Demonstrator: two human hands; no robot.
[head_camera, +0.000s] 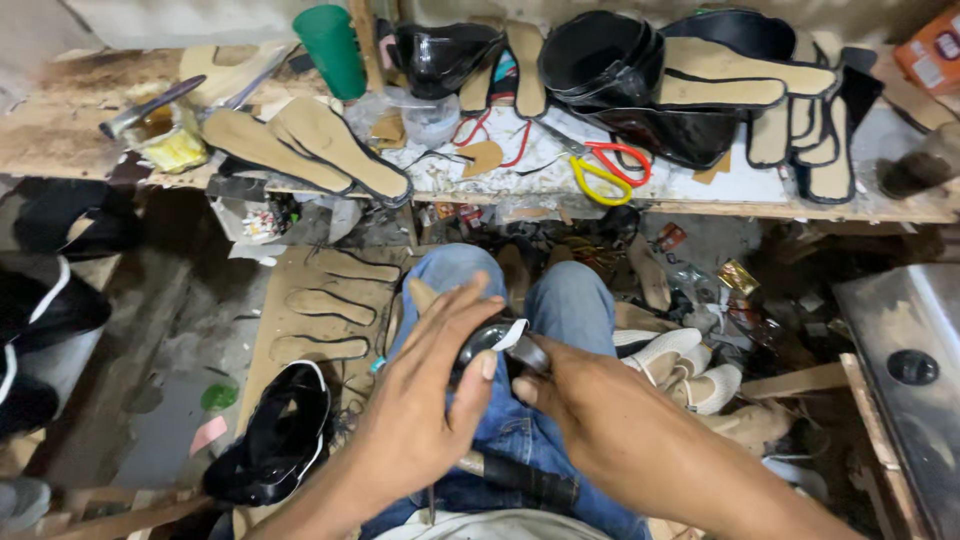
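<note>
A: What step is this?

B: Shoe work on the lap, I judge. The left hand (425, 400) lies flat, fingers spread, pressing on a dark shiny shoe part (480, 340) over the knees (560, 300). Its grip is released, nothing clasped.

A: And the right hand (580, 400)?

B: Its grip is clenched on a tool (528, 352) with a grey metal end, the thumb just beside the left thumb. A white strip (510, 333) curls up where the tool meets the part.

A: So where is the piece exactly?

B: On the jeans, mostly hidden under the left palm; only a rounded glossy edge shows. I can't tell which part of a shoe it is.

A: What does the next move call for?

B: Likely a steady press from the left hand while the tool works the edge, with the thumbs kept out of its way.

A: The counter (700, 195)?

B: Well apart, carrying insoles (300, 140), black uppers (640, 70), scissors (605, 170) and a green cup (332, 45). Neither hand reaches there.
</note>
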